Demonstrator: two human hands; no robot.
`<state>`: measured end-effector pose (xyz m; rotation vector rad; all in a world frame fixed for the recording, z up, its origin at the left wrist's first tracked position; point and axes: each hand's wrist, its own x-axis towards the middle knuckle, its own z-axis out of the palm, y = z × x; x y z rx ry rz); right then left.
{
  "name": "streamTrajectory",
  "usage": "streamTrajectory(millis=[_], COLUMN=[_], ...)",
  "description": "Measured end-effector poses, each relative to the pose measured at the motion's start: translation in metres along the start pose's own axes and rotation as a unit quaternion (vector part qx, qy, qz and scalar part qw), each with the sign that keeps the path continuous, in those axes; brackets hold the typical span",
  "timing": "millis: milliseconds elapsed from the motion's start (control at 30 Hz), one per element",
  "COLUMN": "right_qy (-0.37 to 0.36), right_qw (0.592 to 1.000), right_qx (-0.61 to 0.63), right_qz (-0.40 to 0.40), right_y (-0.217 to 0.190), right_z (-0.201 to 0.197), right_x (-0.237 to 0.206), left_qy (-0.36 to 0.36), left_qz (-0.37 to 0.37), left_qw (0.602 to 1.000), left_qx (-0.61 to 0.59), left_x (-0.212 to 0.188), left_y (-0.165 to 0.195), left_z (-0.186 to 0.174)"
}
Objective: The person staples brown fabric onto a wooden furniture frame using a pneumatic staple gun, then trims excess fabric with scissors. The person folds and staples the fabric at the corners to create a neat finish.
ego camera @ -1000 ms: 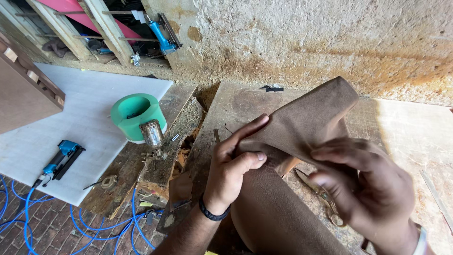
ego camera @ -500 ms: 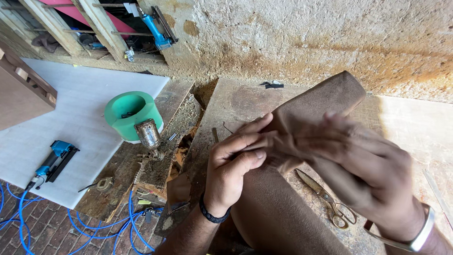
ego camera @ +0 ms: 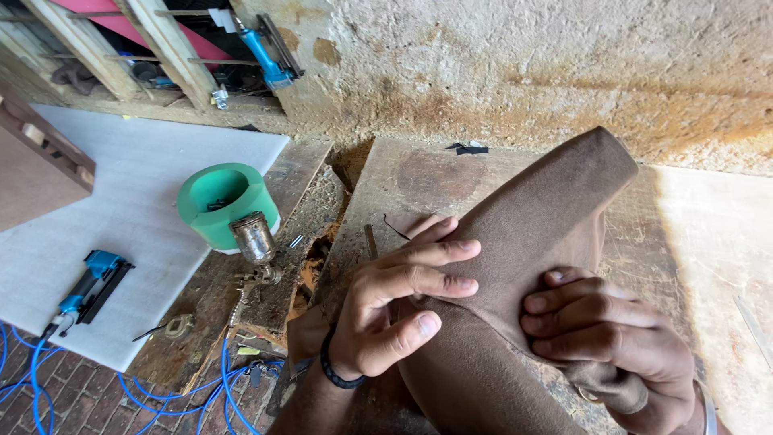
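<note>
Presently, both hands on a piece of brown suede-like fabric [ego camera: 531, 234] draped over a rounded form at the near edge of the wooden worktop [ego camera: 419, 173]. Left hand [ego camera: 394, 310], a dark band at the wrist, lies flat on the cloth with fingers spread along a fold and thumb pressing from below (pressing down rather than pinching). Right hand [ego camera: 612, 338] is clenched on the fabric's lower edge, fingers curled over a gathered bunch of it; a metal bangle shows at that wrist. Cloth runs up and away from the hands to a rounded end near the rough plaster wall [ego camera: 523, 72]. Left of the worktop, on a scarred plank, stands a green plastic ring-shaped tub [ego camera: 228, 205], with a spray gun and its metal cup [ego camera: 254, 239] just beside it, touching or nearly so. A white sheet [ego camera: 137, 201] lies further left, carrying a blue pneumatic nailer [ego camera: 87, 286]. Blue air hose [ego camera: 161, 395] loops over the brick floor below. A second blue nailer [ego camera: 270, 48] hangs among timber frames at top left. Small black scrap [ego camera: 469, 148] sits on the worktop's far side.
</note>
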<state>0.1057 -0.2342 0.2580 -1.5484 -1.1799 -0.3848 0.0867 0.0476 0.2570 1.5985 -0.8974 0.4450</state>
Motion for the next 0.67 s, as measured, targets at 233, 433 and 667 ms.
streamTrajectory(millis=[233,433,667], right_qy=[0.027,0.087,0.122], right_qw=[0.998,0.991,0.985], right_qx=[0.052,0.084,0.054], right_qz=[-0.005,-0.047,-0.107], right_y=[-0.004,0.011,0.029], right_z=[0.007,0.027,0.036], right_x=[0.016,0.009,-0.01], left_qy=[-0.048,-0.005,-0.185], left_qz=[0.023,-0.013,-0.055], left_qw=[0.998,0.986,0.981], left_qx=[0.013,-0.166,-0.005], left_x=[-0.008,-0.001,0.024], left_y=[-0.012,-0.023,0.005], left_z=[0.002,-0.011,-0.005])
